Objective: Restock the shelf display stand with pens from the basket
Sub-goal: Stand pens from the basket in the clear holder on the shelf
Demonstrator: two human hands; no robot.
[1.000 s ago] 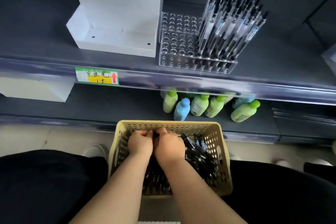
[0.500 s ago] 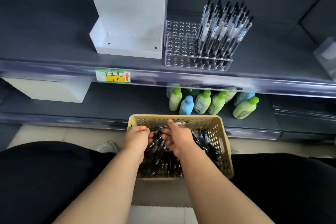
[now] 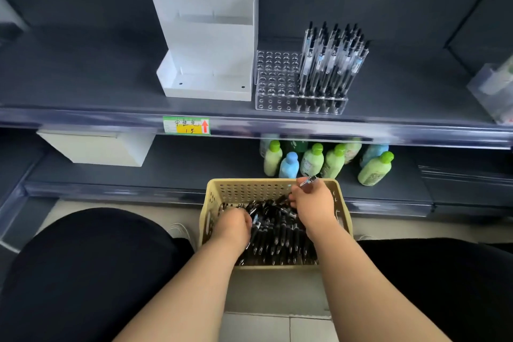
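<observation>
**2 hands down in the basket, 1 pen end showing**

The right hand [image 3: 313,203] is curled at the far right corner of the beige perforated basket [image 3: 244,191]. It grips a pen [image 3: 310,181] whose clear, dark-tipped end pokes out above the thumb, just over the basket's far rim. More dark barrels jut from the fingers towards the left, though how many it holds cannot be told.

The left hand [image 3: 234,226] is lower, near the basket's left wall. Its knuckles face up and its fingers are curled down into the loose pens [image 3: 280,236]. It touches them, but the fingertips are hidden, so whether it actually grips any cannot be told.

The loose pens lie heaped between and beneath both hands, filling the basket floor. The basket sits between the person's black-clad legs [image 3: 91,272].

The clear display stand [image 3: 277,91] is on the upper shelf [image 3: 83,78], well apart from both hands. Its left holes are bare, and the standing pens [image 3: 333,58] fill its right part. A white tiered holder [image 3: 211,64] stands just beside it on the left, with a price label [image 3: 186,125] on the shelf edge below. Green and blue bottles [image 3: 312,161] stand on the lower shelf [image 3: 194,166], just beyond the basket.
</observation>
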